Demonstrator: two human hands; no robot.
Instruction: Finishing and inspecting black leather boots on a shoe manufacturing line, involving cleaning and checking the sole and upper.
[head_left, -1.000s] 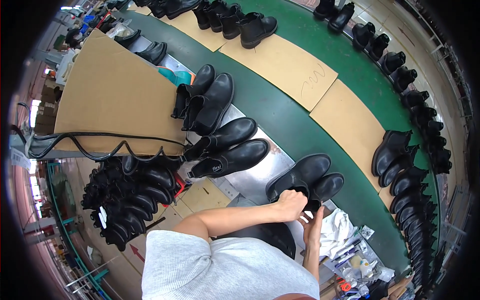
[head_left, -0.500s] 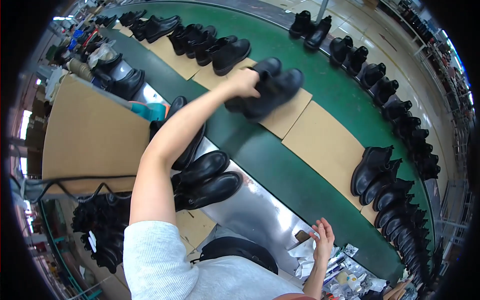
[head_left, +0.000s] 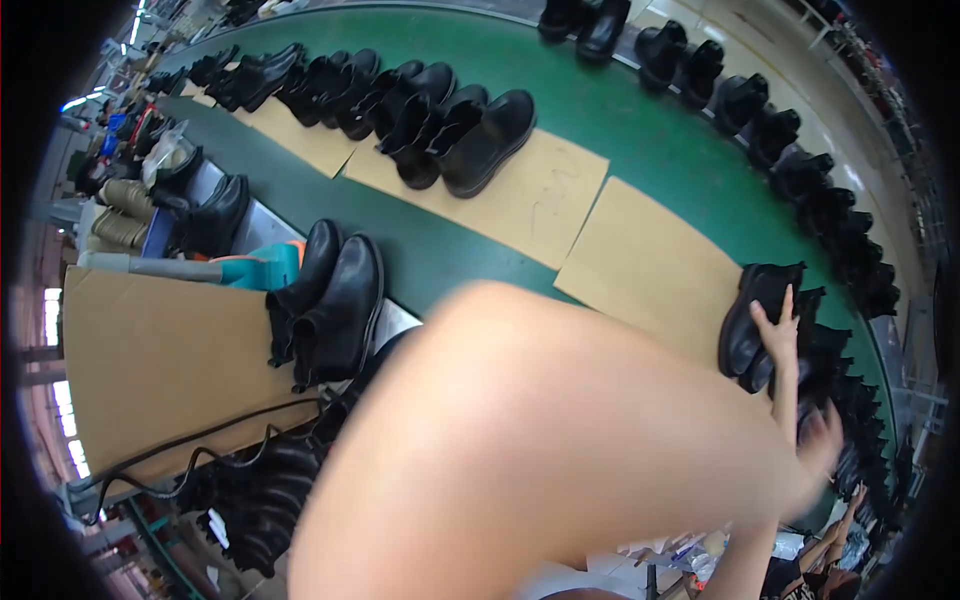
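My right hand (head_left: 781, 330) reaches to the right end of the row and lies against a black ankle boot (head_left: 745, 318), thumb and fingers stretched apart. My left arm crosses the lower middle of the view, large and blurred. At its end my left hand (head_left: 815, 455) is beside my right forearm, close to the same row of boots; its fingers are smeared by motion. Behind the touched boot, more black boots (head_left: 830, 375) stand packed together. Farther left, a black boot (head_left: 490, 145) stands with others on a cardboard sheet (head_left: 560, 200).
A second cardboard sheet (head_left: 650, 250) lies on the green table (head_left: 450, 262). More boots line the far edge. At left, a pair of black boots (head_left: 345, 310) stands by a teal tool (head_left: 262, 268) and a cardboard panel (head_left: 170, 360). Another person's arms (head_left: 838, 535) show at lower right.
The pair of boots my left hand carried now stands on the cardboard, let go. My left arm has swung right, and my right hand has moved up onto a boot. The view has shifted.
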